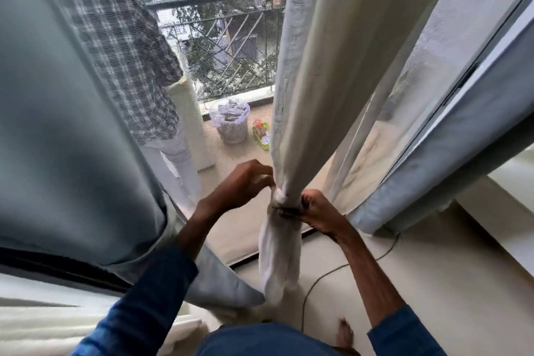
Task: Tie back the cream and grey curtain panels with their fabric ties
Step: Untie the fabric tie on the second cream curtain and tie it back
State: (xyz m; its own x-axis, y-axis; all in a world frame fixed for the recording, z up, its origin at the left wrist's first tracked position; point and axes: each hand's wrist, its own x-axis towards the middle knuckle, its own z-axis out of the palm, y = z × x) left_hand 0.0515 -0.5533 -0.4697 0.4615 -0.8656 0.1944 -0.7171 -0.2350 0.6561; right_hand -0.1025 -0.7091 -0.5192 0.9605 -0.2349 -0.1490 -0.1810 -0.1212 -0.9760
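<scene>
The cream curtain panel (315,81) hangs in the middle, gathered into a narrow bunch low down, its tail (277,251) hanging below. A dark fabric tie (289,209) runs round the bunch. My left hand (245,182) pinches the cloth at the left of the gathered spot. My right hand (318,211) grips the tie and the bunch from the right. A grey curtain panel (57,124) hangs loose at the left. Another grey panel (462,139) hangs at the right by the door frame.
Through the mesh screen, a person in a checked shirt (121,52) stands on the balcony beside a bin (231,121) and a green basket (261,133). A thin cable (318,277) lies on the floor. My bare foot (345,332) is below.
</scene>
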